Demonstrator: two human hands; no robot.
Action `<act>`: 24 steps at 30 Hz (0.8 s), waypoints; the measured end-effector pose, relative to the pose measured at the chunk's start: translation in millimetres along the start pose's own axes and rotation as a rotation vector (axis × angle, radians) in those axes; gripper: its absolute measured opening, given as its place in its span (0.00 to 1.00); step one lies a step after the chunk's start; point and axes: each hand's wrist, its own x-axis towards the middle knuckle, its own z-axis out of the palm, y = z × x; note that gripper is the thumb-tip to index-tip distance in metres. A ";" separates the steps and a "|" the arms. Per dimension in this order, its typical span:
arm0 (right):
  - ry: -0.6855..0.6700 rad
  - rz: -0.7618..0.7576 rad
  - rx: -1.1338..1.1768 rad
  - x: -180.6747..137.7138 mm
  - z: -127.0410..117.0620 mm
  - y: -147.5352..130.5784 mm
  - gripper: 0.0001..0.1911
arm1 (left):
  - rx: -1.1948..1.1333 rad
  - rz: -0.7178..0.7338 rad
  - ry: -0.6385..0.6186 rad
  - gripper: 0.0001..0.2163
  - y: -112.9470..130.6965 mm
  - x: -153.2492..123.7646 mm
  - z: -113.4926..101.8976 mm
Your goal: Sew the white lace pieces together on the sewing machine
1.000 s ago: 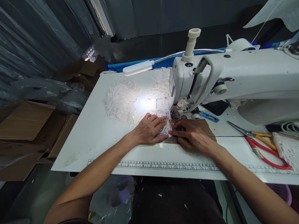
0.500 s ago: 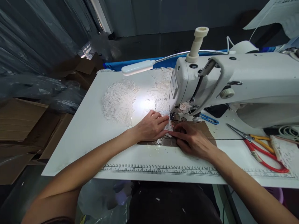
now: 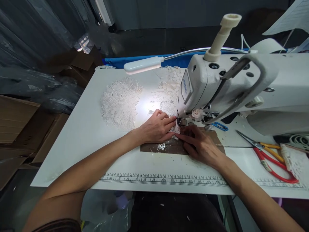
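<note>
My left hand [image 3: 158,128] lies flat with fingers stretched out, pressing white lace fabric [image 3: 122,101] onto the table just left of the needle of the white sewing machine [image 3: 241,85]. My right hand [image 3: 200,145] rests on a brown taped patch [image 3: 164,147] just in front of the needle, its fingertips pinched on the lace's edge. The fingertips of both hands meet below the presser foot [image 3: 181,121]. Most of the lace spreads out behind my left hand under the lamp's light.
A white gooseneck lamp [image 3: 141,64] hangs over the white table [image 3: 79,135]. Red and orange scissors [image 3: 267,153] and more lace [image 3: 295,161] lie at the right. A printed ruler [image 3: 164,180] runs along the front edge. Cardboard boxes [image 3: 16,122] stand at the left.
Both hands have slid the lace farther in toward the needle. The view has shifted closer to the machine, and more of the brown patch shows in front of my left hand.
</note>
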 end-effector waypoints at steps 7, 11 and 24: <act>0.011 0.006 -0.002 0.6 0.3 -2.2 0.17 | -0.054 0.011 0.019 0.16 -3.6 -3.1 2.4; 0.017 0.017 -0.002 2.8 -0.3 -4.5 0.16 | -0.087 0.029 0.019 0.16 -6.9 -3.6 1.4; 0.013 0.041 0.013 1.7 0.7 -5.7 0.17 | -0.085 0.015 0.026 0.16 -6.4 -3.8 3.9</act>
